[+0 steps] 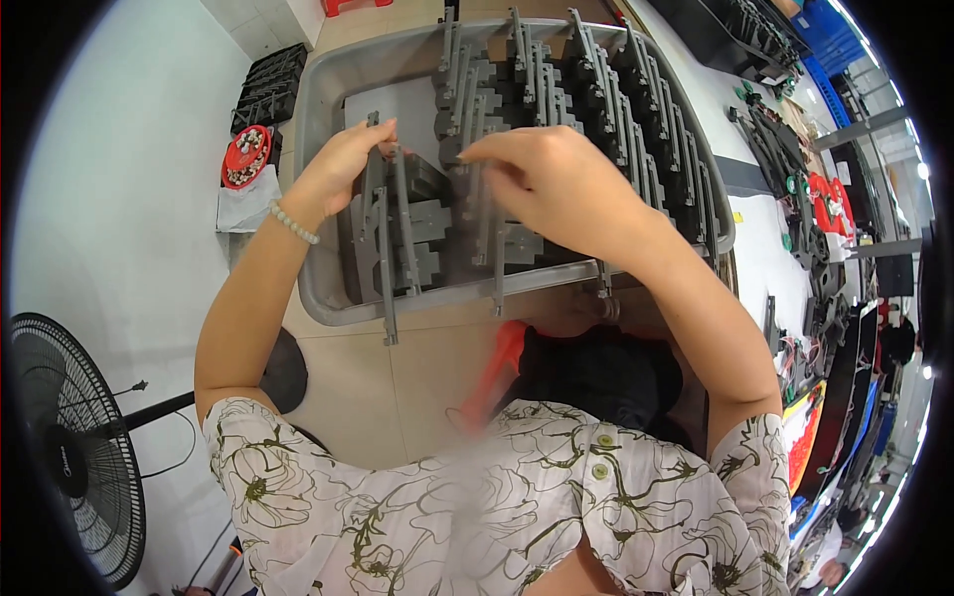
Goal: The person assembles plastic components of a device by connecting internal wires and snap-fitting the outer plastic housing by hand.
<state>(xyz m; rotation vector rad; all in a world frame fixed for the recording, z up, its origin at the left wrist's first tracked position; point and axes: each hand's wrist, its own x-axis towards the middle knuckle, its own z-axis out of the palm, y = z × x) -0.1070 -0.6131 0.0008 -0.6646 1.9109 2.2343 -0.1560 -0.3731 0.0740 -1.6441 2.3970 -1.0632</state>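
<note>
A large grey bin in front of me holds rows of long grey plastic parts with narrow bars and stepped blocks. At its left side my left hand is closed, fingers and thumb pinching the upper end of one grey plastic part. Over the middle of the bin, my right hand has its fingers curled around the top of another grey plastic part, which is smeared by motion. The right fingertips are partly hidden. Between the hands stand more such parts.
A pale sheet lies inside the bin. To the left are a red round tray of small pieces, black racks and a standing fan. On the right, a long white workbench carries dark parts and red reels.
</note>
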